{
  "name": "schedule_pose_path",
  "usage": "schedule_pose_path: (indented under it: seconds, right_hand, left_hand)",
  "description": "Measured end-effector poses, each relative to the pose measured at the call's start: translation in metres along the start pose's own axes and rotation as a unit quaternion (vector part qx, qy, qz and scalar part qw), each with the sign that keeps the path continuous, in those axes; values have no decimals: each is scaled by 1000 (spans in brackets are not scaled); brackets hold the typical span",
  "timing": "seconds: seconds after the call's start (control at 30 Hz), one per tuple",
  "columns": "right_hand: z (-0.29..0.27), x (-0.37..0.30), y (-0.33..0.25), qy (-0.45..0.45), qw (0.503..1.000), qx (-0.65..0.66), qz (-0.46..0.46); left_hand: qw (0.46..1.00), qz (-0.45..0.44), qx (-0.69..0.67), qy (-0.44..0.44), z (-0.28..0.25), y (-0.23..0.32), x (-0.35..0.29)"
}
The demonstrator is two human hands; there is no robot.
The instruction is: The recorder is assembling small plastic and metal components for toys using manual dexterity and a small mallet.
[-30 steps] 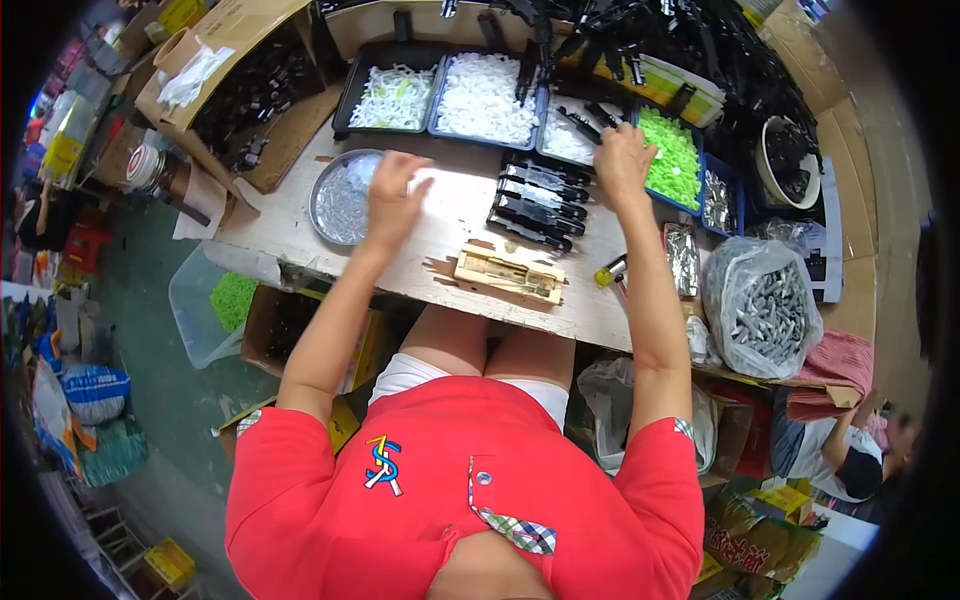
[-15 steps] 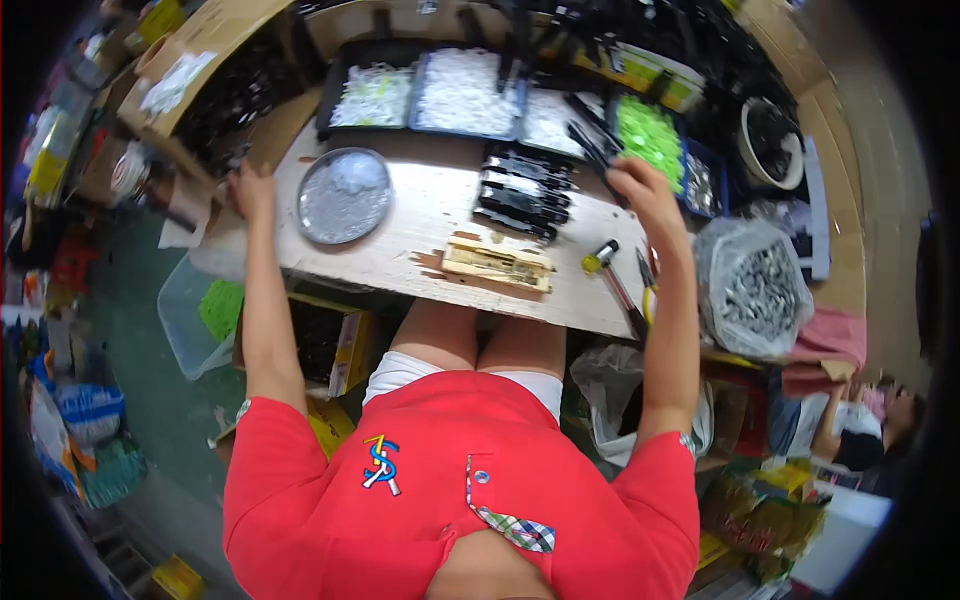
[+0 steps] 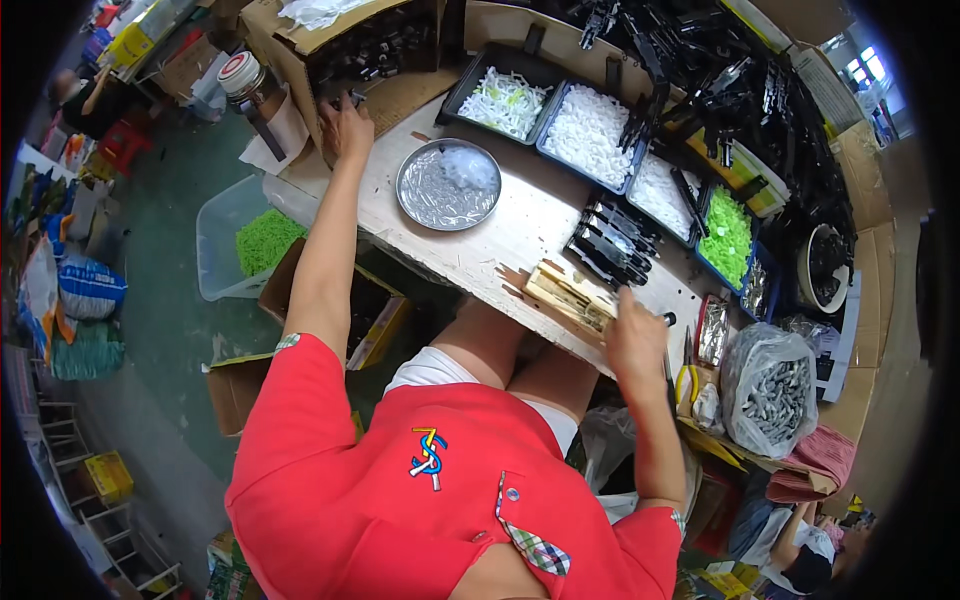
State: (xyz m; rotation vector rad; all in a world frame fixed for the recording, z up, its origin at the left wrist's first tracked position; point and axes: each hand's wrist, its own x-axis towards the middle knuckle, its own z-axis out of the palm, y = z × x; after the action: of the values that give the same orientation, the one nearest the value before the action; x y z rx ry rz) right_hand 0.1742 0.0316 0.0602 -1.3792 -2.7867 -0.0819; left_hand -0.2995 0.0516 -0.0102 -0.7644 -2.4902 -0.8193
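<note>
My left hand (image 3: 347,130) is at the mouth of a cardboard carton (image 3: 290,85) full of small black parts (image 3: 375,55). Its fingers are bent around something small and dark that I cannot make out. Low over the right end of a cream block-shaped fixture (image 3: 572,298) is my right hand (image 3: 637,340), fingers curled; what they grip is hidden. Just right of it shows the black end of a hammer (image 3: 668,319), mostly covered by the hand. Beyond the fixture lies a row of long black parts (image 3: 612,242). A round metal dish (image 3: 448,208) holds clear pieces.
Along the back stand trays of white pieces (image 3: 588,135) and green pieces (image 3: 726,238), with black parts heaped behind. Yellow-handled pliers (image 3: 686,380) and a bag of metal parts (image 3: 770,385) are at the right. A jar (image 3: 245,80) stands left of the carton.
My right hand has come down from the trays to the fixture, and the long black part it held no longer shows in it. My left hand stays at the carton. The view has turned.
</note>
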Motion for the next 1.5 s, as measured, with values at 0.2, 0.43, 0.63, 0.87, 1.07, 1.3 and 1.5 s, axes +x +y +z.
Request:
schedule_pose_path:
  seconds: [0.2,0.43,0.63,0.87,1.07,1.3,1.5]
  right_hand:
    - [29,17,-41,99,982,117,-113]
    - [45,11,-45,129,976,104,-143]
    - [48,9,-59,49,986,71,-142]
    - [49,4,-61,24,988,69,-134]
    - [54,4,-61,41,986,82,-140]
    - [48,4,-60,26,988,82,-131]
    - [56,6,-48,271,901,315,-125]
  left_hand:
    - [992,-36,-90,-77,54,-37,48]
    - [977,11,18,-210,32,-11,24]
    - [962,13,46,-269,-10,4,0]
    - [959,132,-127,-216,-27,-42,-34]
    - [950,110,-182,-227,-56,-37,-66]
    - [934,205,-176,-233,-71,-38,-81]
    - [917,145,-197,-314,-78,-36,-76]
